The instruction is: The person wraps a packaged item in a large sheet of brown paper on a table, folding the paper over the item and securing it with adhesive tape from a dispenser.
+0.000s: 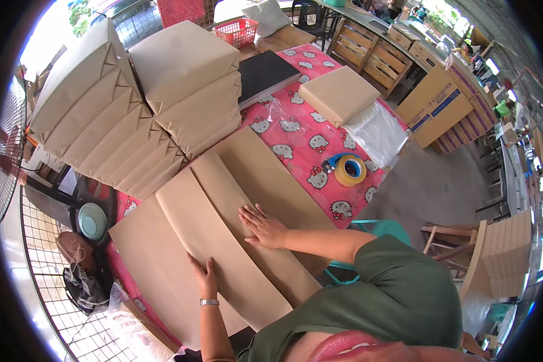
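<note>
Lays the right hand (pixel 264 229) palm down on the folded brown paper (pixel 223 244), just beside a long overlapping edge, fingers slightly apart. Rests the left hand (pixel 205 279) lower, along the left side of the fold, thumb apart from the other fingers. Wears a metal band (pixel 209 302) on the left wrist and a dark green top (pixel 404 283). Has the paper slantwise across the near part of the tabletop (pixel 301 166), under both hands, spread out to either side of the fold. Cannot tell what, if anything, lies inside. Over the tabletop, a pink cover with white cat faces. Beyond the paper, toward the left, two tall stacks of brown-wrapped packages: a left stack (pixel 108 127) and a right stack (pixel 187 69). Beside the right stack, a flat black slab (pixel 265 78). Farther right, a single wrapped package (pixel 339 93) and, touching it, a crumpled plastic sheet (pixel 377 133). Nearer, a tape roll (pixel 344 180) with a blue dispenser (pixel 330 163). Behind, a red basket (pixel 235 33). Near the paper's left corner, a pale green bowl (pixel 93 221).
</note>
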The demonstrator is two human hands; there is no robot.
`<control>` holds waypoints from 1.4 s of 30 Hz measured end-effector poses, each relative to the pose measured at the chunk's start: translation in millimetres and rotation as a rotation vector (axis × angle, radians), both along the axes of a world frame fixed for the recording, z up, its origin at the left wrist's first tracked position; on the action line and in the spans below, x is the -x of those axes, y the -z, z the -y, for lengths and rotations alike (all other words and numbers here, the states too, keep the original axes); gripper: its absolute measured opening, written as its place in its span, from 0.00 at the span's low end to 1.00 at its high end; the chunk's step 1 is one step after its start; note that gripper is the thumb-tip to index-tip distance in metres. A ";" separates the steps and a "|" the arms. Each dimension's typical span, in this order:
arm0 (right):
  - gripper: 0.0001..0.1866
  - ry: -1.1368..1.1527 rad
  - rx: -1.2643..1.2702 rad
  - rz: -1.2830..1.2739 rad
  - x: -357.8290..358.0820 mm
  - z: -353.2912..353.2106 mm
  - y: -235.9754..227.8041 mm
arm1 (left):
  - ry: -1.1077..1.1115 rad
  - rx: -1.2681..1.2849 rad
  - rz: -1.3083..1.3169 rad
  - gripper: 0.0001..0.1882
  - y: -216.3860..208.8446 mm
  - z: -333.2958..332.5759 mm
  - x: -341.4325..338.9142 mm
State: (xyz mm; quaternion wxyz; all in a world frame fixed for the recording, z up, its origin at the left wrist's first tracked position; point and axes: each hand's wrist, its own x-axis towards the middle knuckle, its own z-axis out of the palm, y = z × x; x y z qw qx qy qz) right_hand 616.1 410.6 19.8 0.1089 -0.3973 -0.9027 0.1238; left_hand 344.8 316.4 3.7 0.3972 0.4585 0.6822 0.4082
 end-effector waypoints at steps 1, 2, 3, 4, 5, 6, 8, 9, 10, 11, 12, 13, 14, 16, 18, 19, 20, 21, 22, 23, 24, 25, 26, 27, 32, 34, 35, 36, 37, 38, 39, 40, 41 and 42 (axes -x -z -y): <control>0.41 -0.018 0.009 0.064 1.3 -0.2 -9.6 | 0.011 0.012 -0.053 0.42 -4.3 -1.6 -2.8; 0.42 -0.038 0.018 0.131 2.4 -1.4 -18.8 | 0.020 0.025 -0.104 0.43 -7.4 -3.7 -5.4; 0.43 -0.059 0.027 0.198 4.1 -2.7 -27.9 | 0.021 0.036 -0.112 0.43 -11.3 -5.5 -6.2; 0.44 -0.117 0.031 0.304 8.5 -3.0 -41.6 | 0.023 0.053 -0.119 0.43 -14.9 -5.6 -7.0; 0.45 -0.175 0.037 0.408 17.1 -3.2 -56.0 | 0.025 0.072 -0.129 0.43 -16.4 -4.2 -6.5; 0.46 -0.235 0.042 0.511 26.5 -4.9 -62.1 | 0.023 0.079 -0.164 0.43 -12.6 -3.3 -6.0; 0.44 -0.247 -0.148 0.189 55.0 3.3 -16.8 | 0.042 0.088 -0.244 0.44 -5.2 -7.0 -9.7; 0.43 -0.244 -0.108 0.043 65.9 4.5 -7.3 | 0.032 0.080 -0.259 0.44 -4.8 -5.3 -5.8; 0.41 -0.243 -0.067 -0.090 71.6 6.7 -6.9 | 0.025 0.070 -0.260 0.44 -3.3 -4.3 -8.4; 0.40 -0.220 0.106 -0.192 71.9 5.6 -6.3 | 0.019 0.059 -0.260 0.44 -2.5 -2.6 -9.7; 0.39 -0.195 0.279 -0.292 72.5 6.3 -5.9 | -0.008 0.063 -0.270 0.43 -2.5 -0.2 -9.7; 0.38 -0.193 0.207 -0.210 73.5 7.2 -8.3 | -0.030 0.062 -0.277 0.43 -4.7 -0.8 -10.4; 0.37 -0.190 0.135 -0.128 75.1 9.2 -10.8 | -0.051 0.060 -0.285 0.43 -7.1 -1.5 -11.3; 0.34 -0.176 0.134 -0.065 78.2 9.0 -5.8 | -0.025 0.142 -0.483 0.43 -16.3 -2.7 -23.4; 0.32 -0.156 0.278 -0.102 76.8 1.4 20.2 | 0.015 0.220 -0.668 0.42 -26.1 -4.7 -44.2; 0.31 -0.143 0.260 -0.126 74.3 -0.1 17.2 | 0.035 0.263 -0.756 0.42 -27.3 -4.7 -52.0; 0.30 -0.129 0.240 -0.155 73.4 -1.2 10.5 | 0.054 0.305 -0.849 0.43 -29.7 -3.5 -60.0; 0.29 -0.112 0.220 -0.183 71.2 -2.6 3.8 | 0.081 0.298 -0.959 0.44 -18.0 2.1 -73.7; 0.28 -0.056 0.305 -0.290 72.2 -2.0 2.2 | 0.131 0.265 -0.924 0.45 -11.9 8.0 -88.2; 0.26 -0.021 0.231 -0.233 74.0 -2.3 20.5 | 0.199 0.224 -0.891 0.46 -12.2 13.0 -106.8; 0.26 -0.018 0.341 -0.332 77.8 -2.9 14.6 | 0.177 0.162 -0.883 0.46 -9.2 26.8 -122.7; 0.25 -0.020 0.444 -0.430 79.2 -3.9 6.6 | 0.152 0.096 -0.870 0.46 -7.9 41.5 -141.1; 0.21 -0.012 0.327 -0.596 79.4 -7.2 5.0 | 0.130 0.024 -0.853 0.47 -10.4 46.2 -154.1; 0.20 0.035 0.392 -0.699 75.5 -12.8 4.2 | 0.157 0.079 -0.911 0.47 -13.2 42.4 -158.9; 0.18 0.281 0.185 -0.991 20.4 -3.1 1.1 | 0.213 0.222 -1.055 0.43 -23.7 33.8 -173.5; 0.20 0.474 0.256 -0.767 -20.6 45.9 -5.6 | 0.190 0.235 -1.062 0.41 -17.8 37.6 -168.9; 0.21 0.545 0.214 -0.674 -41.7 76.4 -1.5 | 0.188 0.236 -1.056 0.41 -19.6 37.1 -171.1; 0.22 0.545 0.272 -0.624 -60.7 110.6 15.8 | 0.193 0.232 -1.051 0.40 -22.3 35.3 -174.9; 0.24 0.531 0.340 -0.575 -70.8 144.1 34.5 | 0.198 0.242 -1.048 0.40 -26.5 34.9 -177.0; 0.24 0.549 0.348 -0.556 -71.7 177.5 39.1 | 0.201 0.255 -1.044 0.40 -29.1 33.2 -178.8; 0.24 0.561 0.357 -0.538 -69.3 196.4 38.2 | 0.199 0.270 -1.041 0.40 -29.9 32.3 -178.9; 0.24 0.590 0.389 -0.518 -65.0 193.2 33.8 | 0.197 0.276 -1.041 0.40 -29.0 32.1 -178.3; 0.24 0.615 0.421 -0.495 -58.3 185.1 31.2 | 0.192 0.285 -1.040 0.40 -27.6 32.8 -177.3; 0.24 0.635 0.453 -0.472 -49.5 172.5 27.9 | 0.181 0.295 -1.040 0.39 -27.5 33.6 -175.3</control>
